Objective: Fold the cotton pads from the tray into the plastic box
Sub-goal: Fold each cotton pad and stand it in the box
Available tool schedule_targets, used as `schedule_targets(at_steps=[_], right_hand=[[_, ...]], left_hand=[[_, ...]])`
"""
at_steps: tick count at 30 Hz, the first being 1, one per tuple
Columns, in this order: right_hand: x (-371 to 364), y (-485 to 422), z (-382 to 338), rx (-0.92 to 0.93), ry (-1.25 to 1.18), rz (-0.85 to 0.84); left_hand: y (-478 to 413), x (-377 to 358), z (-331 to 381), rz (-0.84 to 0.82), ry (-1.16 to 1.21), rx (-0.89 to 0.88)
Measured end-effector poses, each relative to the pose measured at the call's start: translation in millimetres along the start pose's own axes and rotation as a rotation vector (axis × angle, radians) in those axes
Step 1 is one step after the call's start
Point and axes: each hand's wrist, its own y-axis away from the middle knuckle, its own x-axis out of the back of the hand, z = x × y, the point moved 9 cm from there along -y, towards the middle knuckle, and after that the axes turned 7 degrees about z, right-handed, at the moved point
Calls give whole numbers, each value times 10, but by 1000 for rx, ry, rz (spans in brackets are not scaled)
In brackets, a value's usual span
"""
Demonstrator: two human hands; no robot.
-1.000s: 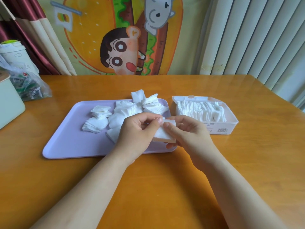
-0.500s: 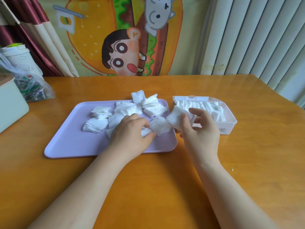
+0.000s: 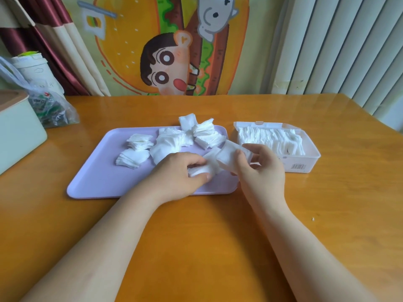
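Clear rectangular plastic box [image 3: 305,164] looks well filled; heaps of square white cotton pads [image 3: 139,147] wait on the lilac plastic tray [image 3: 98,182]. Left hand [image 3: 178,173] pinches one, right hand [image 3: 263,173] another.

the left hand [image 3: 174,174] and right hand [image 3: 265,174] are bare, as are both forearms; fingernails look short and plain.
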Motion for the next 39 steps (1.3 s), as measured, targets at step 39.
schedule_targets(at_steps=[39], right_hand=[[-263, 121, 10, -296, -315, -347]], left_hand=[[-9, 73, 62, -11, 886, 101]])
